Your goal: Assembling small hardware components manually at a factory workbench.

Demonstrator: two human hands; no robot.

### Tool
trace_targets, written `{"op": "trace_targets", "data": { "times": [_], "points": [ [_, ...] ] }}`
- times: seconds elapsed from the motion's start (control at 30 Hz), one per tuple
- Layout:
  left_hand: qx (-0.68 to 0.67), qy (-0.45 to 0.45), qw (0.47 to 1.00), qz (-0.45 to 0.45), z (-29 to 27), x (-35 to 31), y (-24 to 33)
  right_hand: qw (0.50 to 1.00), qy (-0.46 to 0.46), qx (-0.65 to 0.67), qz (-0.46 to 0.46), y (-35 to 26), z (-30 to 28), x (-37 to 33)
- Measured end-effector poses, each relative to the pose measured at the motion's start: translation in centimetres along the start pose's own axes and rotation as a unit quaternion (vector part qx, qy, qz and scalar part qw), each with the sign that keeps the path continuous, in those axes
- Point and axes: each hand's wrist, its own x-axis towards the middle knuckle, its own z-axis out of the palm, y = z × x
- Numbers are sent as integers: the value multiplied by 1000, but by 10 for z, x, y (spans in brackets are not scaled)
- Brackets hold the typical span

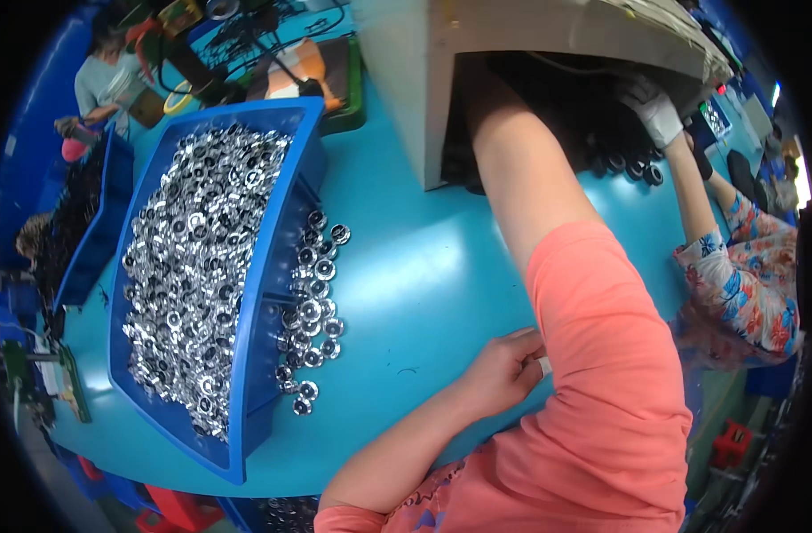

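My left hand [505,373] rests low over the teal table, close to my body, with its fingers curled in. A bit of white [545,365] shows by its fingertips, too small to name. My right arm, in a coral sleeve, reaches into the dark opening of a large pale box-like housing [395,98]; the hand itself is hidden in there. To the left stands a long blue bin [246,355] heaped with small shiny metal rings with black centres [193,222]. Several more such rings [310,311] lie loose along the bin's right side.
A co-worker's white-gloved hand [654,111] is at the housing's right side, above black round parts [637,169]. Another blue bin [104,218] with dark pieces stands at the far left, near another person [104,84]. A green-edged tray [348,93] sits behind the ring bin.
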Motion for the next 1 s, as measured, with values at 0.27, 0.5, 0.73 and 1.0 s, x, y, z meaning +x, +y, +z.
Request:
{"op": "trace_targets", "data": {
  "times": [0.27,0.5,0.73,1.0],
  "points": [
    [2,24,999,30,-1,0,1,1000,-12,-18,-4,-5,2,-11],
    [40,20,999,32,-1,-1,-10,999,-27,-33,-22,-10,0,-22],
    [20,-17,998,-56,-6,-3,20,993,-77,-46,-72,-2,-12,-54],
    [9,-28,999,-35,-3,-5,3,967,-226,-100,-67,-54,-113,-126]
  ]
}}
